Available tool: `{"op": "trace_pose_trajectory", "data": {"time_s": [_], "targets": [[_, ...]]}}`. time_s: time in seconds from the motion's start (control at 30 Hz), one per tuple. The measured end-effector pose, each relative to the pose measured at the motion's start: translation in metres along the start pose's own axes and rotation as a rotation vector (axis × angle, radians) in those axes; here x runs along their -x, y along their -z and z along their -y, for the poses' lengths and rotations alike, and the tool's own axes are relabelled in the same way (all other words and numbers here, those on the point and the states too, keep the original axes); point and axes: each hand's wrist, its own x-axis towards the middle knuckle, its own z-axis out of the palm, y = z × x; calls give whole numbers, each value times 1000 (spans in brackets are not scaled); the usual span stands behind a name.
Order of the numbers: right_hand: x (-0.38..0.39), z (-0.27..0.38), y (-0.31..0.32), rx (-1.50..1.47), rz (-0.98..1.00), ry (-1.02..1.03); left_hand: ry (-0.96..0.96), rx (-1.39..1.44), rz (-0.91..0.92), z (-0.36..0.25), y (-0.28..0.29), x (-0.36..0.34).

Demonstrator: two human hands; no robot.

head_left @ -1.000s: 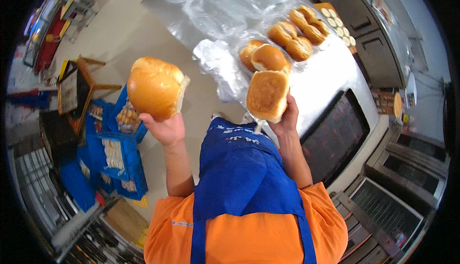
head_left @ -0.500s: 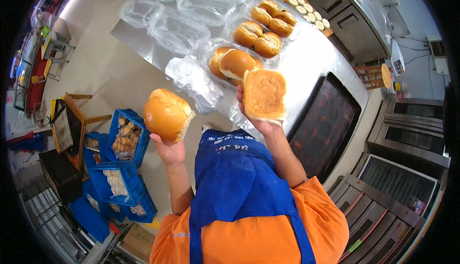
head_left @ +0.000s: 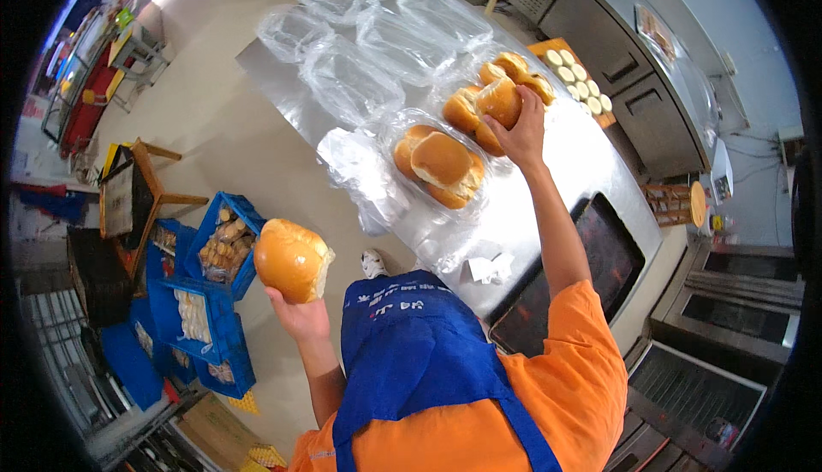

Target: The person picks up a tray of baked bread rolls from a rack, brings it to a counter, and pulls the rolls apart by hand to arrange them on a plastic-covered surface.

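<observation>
A golden bread bun rests in my left hand, held out beyond the table's left edge with the fingers mostly hidden under it. My right hand reaches over the table and grips another bun, which sits on top of a group of buns in an opened clear plastic bag. Nearer to me, a second bagged group has one bun stacked on top of the others. Behind the right hand lie more buns in a bag.
Several empty clear plastic bags cover the far left of the metal table. Crumpled plastic, a piece of white paper and a dark baking tray lie nearer. Blue crates with packed baked goods stand on the floor at left.
My right hand has carried its bun away from me, onto the bagged buns farther back. The bun's flat underside no longer faces up. My left hand still holds its bun, slightly lower.
</observation>
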Motion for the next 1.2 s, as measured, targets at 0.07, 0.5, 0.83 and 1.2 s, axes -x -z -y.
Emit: {"op": "trace_pose_trajectory", "data": {"time_s": [0.07,0.5,0.83,1.2], "targets": [[-2,-20,-29,203,196,-80,0,22,-36,-4,3,9],[79,213,28,-725,173,47,150,158,260,1,4,-21],[113,280,-3,-1337,361,-434,36,-204,760,1,-37,-36],[150,271,-22,-2675,427,-1223,55,-499,511,-16,-11,-51]]}}
